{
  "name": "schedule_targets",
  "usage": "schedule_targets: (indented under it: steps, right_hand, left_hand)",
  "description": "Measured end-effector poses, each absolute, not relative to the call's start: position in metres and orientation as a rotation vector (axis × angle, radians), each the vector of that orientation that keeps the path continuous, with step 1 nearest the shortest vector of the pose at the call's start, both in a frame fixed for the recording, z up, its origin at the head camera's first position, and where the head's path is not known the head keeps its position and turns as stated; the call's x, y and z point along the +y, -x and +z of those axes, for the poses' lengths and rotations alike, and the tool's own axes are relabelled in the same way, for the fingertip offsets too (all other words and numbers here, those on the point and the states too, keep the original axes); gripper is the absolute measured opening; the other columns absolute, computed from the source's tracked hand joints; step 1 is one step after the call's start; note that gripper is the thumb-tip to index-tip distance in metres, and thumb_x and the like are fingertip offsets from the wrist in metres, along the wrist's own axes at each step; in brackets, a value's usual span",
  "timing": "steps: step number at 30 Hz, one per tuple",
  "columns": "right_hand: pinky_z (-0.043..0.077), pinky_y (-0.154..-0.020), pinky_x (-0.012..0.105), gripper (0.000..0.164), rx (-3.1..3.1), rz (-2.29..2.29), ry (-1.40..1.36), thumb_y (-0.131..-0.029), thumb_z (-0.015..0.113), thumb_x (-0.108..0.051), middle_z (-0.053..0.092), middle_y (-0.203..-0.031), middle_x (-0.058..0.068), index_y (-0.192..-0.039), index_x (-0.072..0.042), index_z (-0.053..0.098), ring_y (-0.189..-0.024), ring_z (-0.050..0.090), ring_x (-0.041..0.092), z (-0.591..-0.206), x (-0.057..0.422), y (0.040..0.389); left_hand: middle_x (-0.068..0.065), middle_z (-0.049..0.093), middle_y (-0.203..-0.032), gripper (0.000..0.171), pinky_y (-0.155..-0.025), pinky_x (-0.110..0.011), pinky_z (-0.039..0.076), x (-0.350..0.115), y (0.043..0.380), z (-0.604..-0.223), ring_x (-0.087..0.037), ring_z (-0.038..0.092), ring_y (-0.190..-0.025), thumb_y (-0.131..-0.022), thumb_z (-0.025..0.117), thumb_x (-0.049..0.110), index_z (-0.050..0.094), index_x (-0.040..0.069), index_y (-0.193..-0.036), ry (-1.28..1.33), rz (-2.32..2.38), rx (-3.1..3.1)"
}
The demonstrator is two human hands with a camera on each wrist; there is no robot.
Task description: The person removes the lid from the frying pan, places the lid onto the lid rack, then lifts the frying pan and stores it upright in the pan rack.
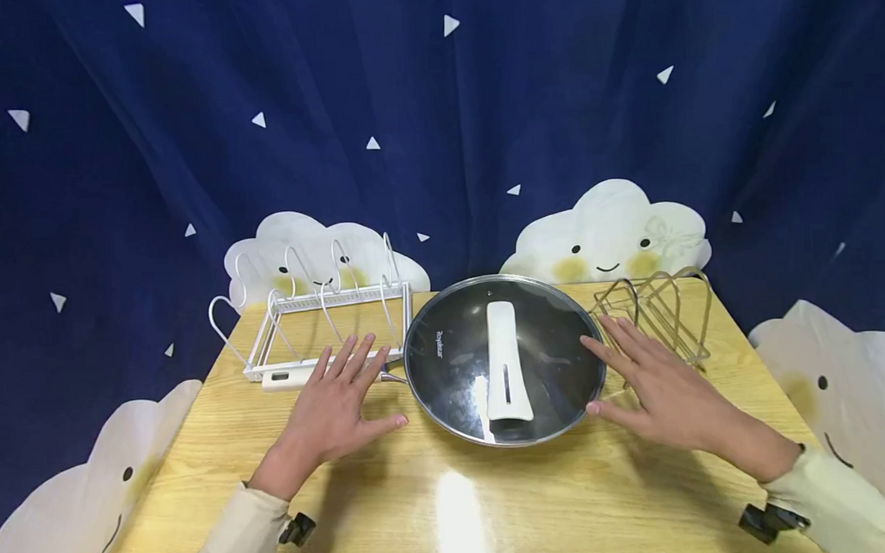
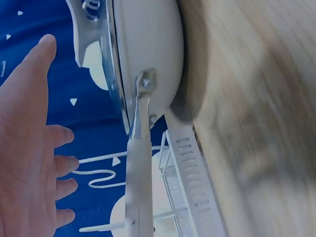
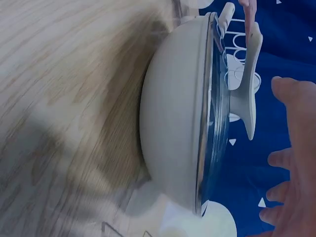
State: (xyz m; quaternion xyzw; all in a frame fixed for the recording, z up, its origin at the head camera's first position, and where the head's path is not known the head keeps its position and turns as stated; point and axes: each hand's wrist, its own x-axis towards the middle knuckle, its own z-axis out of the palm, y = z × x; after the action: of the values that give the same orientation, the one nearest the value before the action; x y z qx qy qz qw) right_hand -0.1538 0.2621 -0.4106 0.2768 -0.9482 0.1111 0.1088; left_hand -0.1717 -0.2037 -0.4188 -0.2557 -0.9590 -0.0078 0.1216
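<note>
Pan (image 3: 170,113) is whitish, round-sided, with glass lid (image 1: 548,359).

ok so from where I'm standing there's one bit of branding I can read: "Royalstar" (image 1: 439,344), in small pale letters on the glass lid (image 1: 465,392) of the pan (image 3: 170,113). It's printed sideways, running top to bottom, left of the white lid handle (image 1: 504,361). Pretty tiny lettering tbh, but legible.
</note>
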Motion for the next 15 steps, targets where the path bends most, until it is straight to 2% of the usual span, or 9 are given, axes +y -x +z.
schedule_targets:
  steps: [1,3,8,10,15]
  right_hand:
    - [0.032,-0.112,0.067,0.084,-2.796,0.35,-0.82,-0.094,0.066,-0.057,0.011,-0.171,0.01,-0.161,-0.019,0.033,-0.154,0.017,0.043,-0.408,0.261,0.155]
    - [0.045,-0.101,0.062,0.083,-2.81,0.393,-0.825,-0.094,0.066,-0.056,0.012,-0.171,0.009,-0.161,-0.02,0.032,-0.154,0.018,0.043,-0.403,0.257,0.156]
    - [0.052,-0.088,0.058,0.081,-2.84,0.5,-0.831,-0.095,0.065,-0.056,0.017,-0.17,0.007,-0.161,-0.024,0.031,-0.15,0.029,0.042,-0.395,0.246,0.158]
    - [0.046,-0.099,0.062,0.08,-2.861,0.572,-0.825,-0.095,0.065,-0.056,0.017,-0.17,0.006,-0.161,-0.027,0.031,-0.149,0.032,0.04,-0.392,0.24,0.158]
    - [0.04,-0.105,0.066,0.077,-2.914,0.751,-0.795,-0.096,0.063,-0.058,0.022,-0.169,0.007,-0.16,-0.027,0.034,-0.145,0.04,0.04,-0.388,0.226,0.158]
  left_hand:
    - [-0.012,0.028,-0.167,0.101,-0.123,-0.058,0.019,-0.205,0.173,-0.417,-0.034,0.022,-0.155,-0.086,0.048,0.084,0.036,0.015,-0.159,0.744,-0.021,-2.799]
    - [-0.012,0.027,-0.167,0.102,-0.123,-0.058,0.018,-0.209,0.176,-0.413,-0.034,0.022,-0.155,-0.085,0.049,0.084,0.035,0.015,-0.16,0.737,-0.007,-2.812]
    - [-0.012,0.031,-0.165,0.102,-0.124,-0.058,0.017,-0.22,0.186,-0.404,-0.035,0.026,-0.153,-0.085,0.05,0.084,0.034,0.017,-0.16,0.723,0.04,-2.836]
    - [-0.013,0.036,-0.163,0.101,-0.123,-0.059,0.019,-0.225,0.191,-0.403,-0.036,0.03,-0.152,-0.085,0.053,0.082,0.037,0.016,-0.159,0.731,0.03,-2.832]
    - [-0.014,0.048,-0.155,0.098,-0.12,-0.057,0.029,-0.239,0.203,-0.406,-0.038,0.039,-0.146,-0.083,0.058,0.08,0.046,0.013,-0.154,0.767,-0.048,-2.819]
